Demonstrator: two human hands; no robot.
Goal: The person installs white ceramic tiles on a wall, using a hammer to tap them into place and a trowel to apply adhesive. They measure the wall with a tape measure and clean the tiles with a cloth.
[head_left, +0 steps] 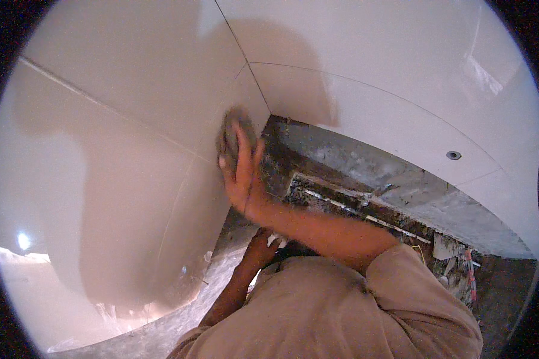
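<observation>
Across in front of me stretches my right arm, its hand laid over a dark grey-brown pad that looks like a sponge or bunched cloth. The pad is pressed against the smooth, pale wall panel on the left, close to the corner seam. Motion blurs both pad and fingers, so its exact kind is unclear. Lower down, close to my chest, my left hand has its fingers curled. Something small and whitish shows by its fingertips, and I cannot make out what it is.
A second pale panel with a small round fitting meets the first at the corner. Beneath it runs a rough grey concrete strip. White pipes lie in a rubble-edged recess, with a red-and-blue line at right.
</observation>
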